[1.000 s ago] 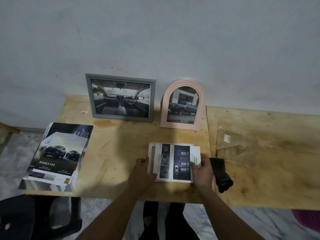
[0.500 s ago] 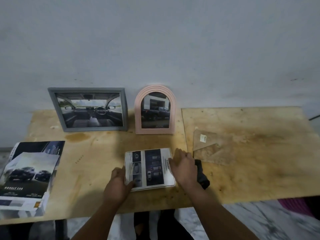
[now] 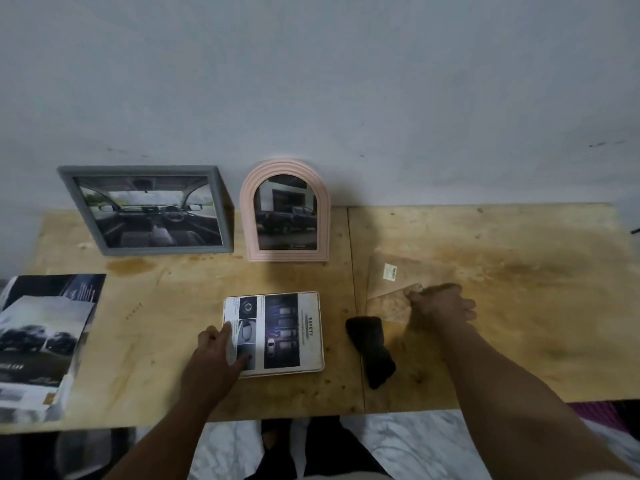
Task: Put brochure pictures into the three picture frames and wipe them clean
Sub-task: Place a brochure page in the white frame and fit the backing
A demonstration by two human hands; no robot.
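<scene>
A white frame [image 3: 313, 303] lies flat near the table's front edge with a "SAFETY" brochure picture [image 3: 280, 330] on it. My left hand [image 3: 216, 351] rests on the frame's left side, thumb and fingers on the picture. My right hand [image 3: 441, 304] is off to the right, its fingers curled at the corner of a brown backing board [image 3: 384, 289] that lies flat on the table. A black cloth [image 3: 370, 348] lies between the frame and my right arm. A grey frame [image 3: 65, 181] with a car-interior picture and a pink arched frame [image 3: 247, 188] with a truck picture lean on the wall.
A stack of car brochures [image 3: 41, 334] sits at the table's left edge and partly overhangs it. The wooden table [image 3: 519, 271] has a seam running front to back just right of the pink frame. The wall stands right behind the frames.
My right hand has left the white frame's right edge and moved right to the backing board. The black cloth is now uncovered. My left hand stays on the frame.
</scene>
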